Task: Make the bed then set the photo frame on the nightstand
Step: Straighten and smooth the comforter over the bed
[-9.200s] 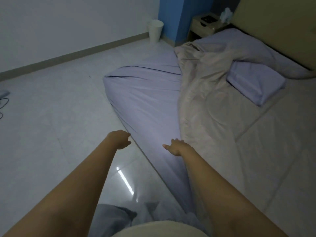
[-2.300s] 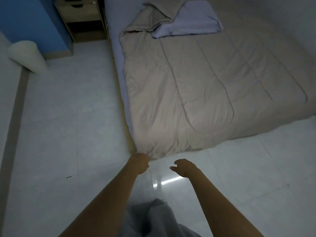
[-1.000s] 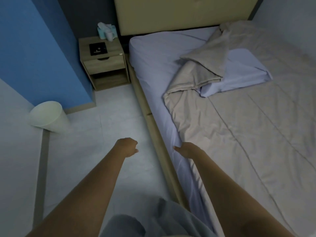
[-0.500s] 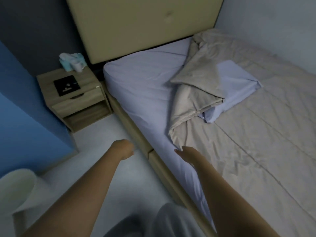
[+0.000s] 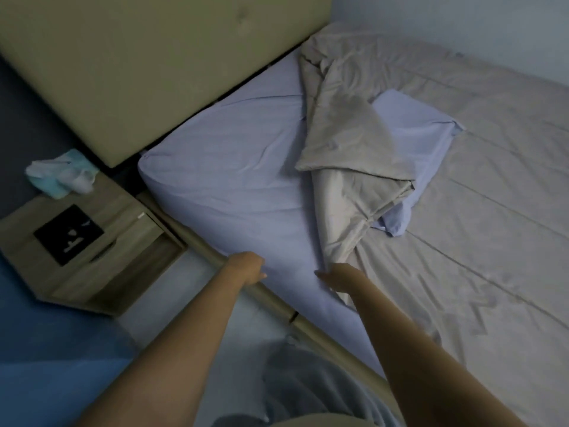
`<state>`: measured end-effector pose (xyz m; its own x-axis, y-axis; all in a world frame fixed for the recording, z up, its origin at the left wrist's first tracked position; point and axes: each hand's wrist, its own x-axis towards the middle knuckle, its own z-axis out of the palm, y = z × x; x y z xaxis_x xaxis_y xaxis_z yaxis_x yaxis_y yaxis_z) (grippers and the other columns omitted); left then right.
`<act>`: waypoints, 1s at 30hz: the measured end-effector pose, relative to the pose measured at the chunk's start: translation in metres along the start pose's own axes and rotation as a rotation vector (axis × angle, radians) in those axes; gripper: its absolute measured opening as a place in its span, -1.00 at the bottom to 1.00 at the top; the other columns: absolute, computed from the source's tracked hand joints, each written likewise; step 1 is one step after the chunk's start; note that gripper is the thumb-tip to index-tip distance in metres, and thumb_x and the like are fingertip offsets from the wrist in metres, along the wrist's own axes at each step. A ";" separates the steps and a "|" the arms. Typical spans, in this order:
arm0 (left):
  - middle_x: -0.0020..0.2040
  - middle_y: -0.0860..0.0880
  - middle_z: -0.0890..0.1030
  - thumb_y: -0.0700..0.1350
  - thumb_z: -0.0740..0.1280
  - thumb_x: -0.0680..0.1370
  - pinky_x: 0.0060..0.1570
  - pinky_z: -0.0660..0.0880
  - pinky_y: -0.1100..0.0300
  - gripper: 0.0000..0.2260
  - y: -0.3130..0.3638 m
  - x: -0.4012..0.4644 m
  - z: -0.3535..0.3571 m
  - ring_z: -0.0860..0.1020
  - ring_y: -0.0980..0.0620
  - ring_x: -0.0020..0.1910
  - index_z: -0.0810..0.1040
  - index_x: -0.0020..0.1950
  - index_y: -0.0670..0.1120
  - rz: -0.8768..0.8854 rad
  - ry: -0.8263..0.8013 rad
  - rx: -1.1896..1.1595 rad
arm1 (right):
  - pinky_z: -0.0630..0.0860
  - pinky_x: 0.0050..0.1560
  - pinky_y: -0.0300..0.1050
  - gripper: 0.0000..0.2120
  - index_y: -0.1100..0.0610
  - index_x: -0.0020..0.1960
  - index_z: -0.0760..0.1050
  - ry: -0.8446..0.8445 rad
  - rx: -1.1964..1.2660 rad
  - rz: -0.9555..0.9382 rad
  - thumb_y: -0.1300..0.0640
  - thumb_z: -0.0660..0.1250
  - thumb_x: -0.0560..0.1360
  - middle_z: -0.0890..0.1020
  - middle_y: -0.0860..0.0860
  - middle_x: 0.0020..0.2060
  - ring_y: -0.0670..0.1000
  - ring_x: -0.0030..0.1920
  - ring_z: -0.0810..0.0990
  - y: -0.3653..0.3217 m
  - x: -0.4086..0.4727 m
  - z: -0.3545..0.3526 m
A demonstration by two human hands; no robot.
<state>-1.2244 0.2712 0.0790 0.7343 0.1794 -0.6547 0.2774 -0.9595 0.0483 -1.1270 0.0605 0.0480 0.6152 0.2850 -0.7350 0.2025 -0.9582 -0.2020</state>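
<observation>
The bed has a lavender fitted sheet (image 5: 234, 186) bare at its head-left part. A beige quilt (image 5: 480, 248) covers the rest, its top corner folded back over a lavender pillow (image 5: 421, 134). My left hand (image 5: 246, 268) hovers at the mattress edge, fingers loosely curled, holding nothing. My right hand (image 5: 337, 277) is open, fingers straight, at the quilt's near edge on the sheet. A wooden nightstand (image 5: 123, 238) stands left of the bed; a dark photo frame (image 5: 69, 234) lies flat on its top.
A beige padded headboard (image 5: 147, 63) rises behind the mattress. A tissue pack (image 5: 61, 174) sits at the nightstand's back. The bed's beige side rail (image 5: 277, 306) runs between my arms. Blue wall at lower left; grey wall at the far side.
I have stepped closer to the head of the bed. Both hands moved forward onto the mattress edge, the right one reaching the quilt's folded edge.
</observation>
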 end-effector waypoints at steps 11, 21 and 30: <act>0.46 -0.14 0.41 0.11 0.17 0.62 0.40 0.36 0.04 -0.54 -0.136 0.127 -0.071 0.40 -0.13 0.43 0.39 0.45 -0.11 0.082 -0.088 0.130 | 0.26 0.44 0.02 -0.29 0.24 0.55 0.08 -0.029 0.040 0.091 -0.25 -0.02 0.61 0.25 0.16 0.51 0.18 0.46 0.29 -0.116 0.088 -0.058; 0.44 -0.13 0.41 -0.02 0.14 0.63 0.37 0.39 0.03 -0.60 -0.174 0.249 -0.155 0.43 -0.13 0.39 0.39 0.45 -0.11 0.337 -0.174 0.319 | 0.22 0.47 0.04 -0.29 0.17 0.57 0.04 0.015 0.309 0.281 -0.26 0.00 0.60 0.18 0.12 0.54 0.15 0.50 0.23 -0.177 0.131 -0.086; 0.44 -0.12 0.39 0.00 0.16 0.64 0.33 0.39 0.01 -0.61 -0.064 0.363 -0.185 0.36 -0.15 0.42 0.38 0.44 -0.09 0.493 0.120 0.011 | 0.19 0.44 0.07 -0.45 0.07 0.48 0.24 0.427 0.225 0.309 -0.17 0.14 0.58 0.35 0.11 0.44 0.13 0.43 0.33 -0.111 0.228 -0.188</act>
<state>-0.8609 0.4375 -0.0222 0.8426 -0.2725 -0.4646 -0.1260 -0.9384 0.3218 -0.8663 0.2366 0.0241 0.8830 -0.0691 -0.4643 -0.1737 -0.9670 -0.1864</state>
